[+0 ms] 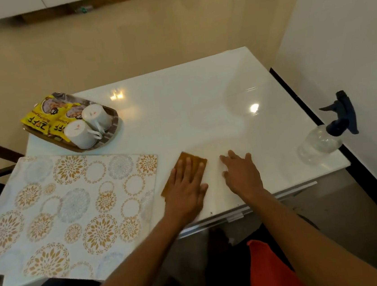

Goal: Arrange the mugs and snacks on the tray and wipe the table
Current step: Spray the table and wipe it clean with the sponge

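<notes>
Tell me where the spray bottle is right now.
In the head view, the spray bottle stands at the table's right edge, right of the right hand, apart from it.

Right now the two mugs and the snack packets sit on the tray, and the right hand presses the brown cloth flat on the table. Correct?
Not quite: the head view shows the left hand pressing the brown cloth flat on the table. The right hand rests bare beside it. The two mugs and snack packets do sit on the tray.
</notes>
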